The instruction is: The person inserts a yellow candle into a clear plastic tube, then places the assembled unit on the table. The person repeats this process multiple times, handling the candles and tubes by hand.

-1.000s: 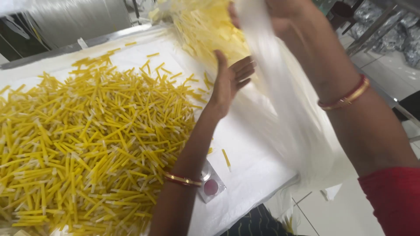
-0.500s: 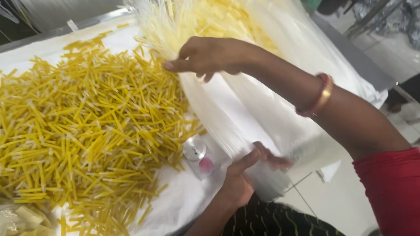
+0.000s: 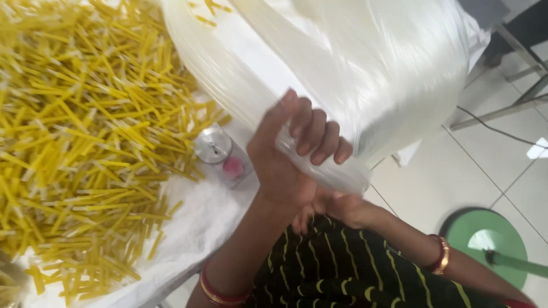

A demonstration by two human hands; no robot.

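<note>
We are gripping the clear plastic bag (image 3: 365, 85) with the left hand (image 3: 291, 154) closed on its lower fold; the right hand (image 3: 342, 208) is tucked underneath, its grip hidden. We are keeping the bag lifted above the yellow sticks (image 3: 85, 142) on the tabletop (image 3: 194, 217), so nothing is spilling over the near edge.

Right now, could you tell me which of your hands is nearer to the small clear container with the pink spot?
Left. The left hand grips the plastic bag just right of the container; the right hand sits lower, beyond it.

A big clear bag and one small packet.

My left grip (image 3: 297, 154) bunches the lower edge of the large translucent white plastic bag (image 3: 365, 74) over the worktop; a small clear packet (image 3: 228, 165) with a pink spot lies beside the yellow sticks.
</note>
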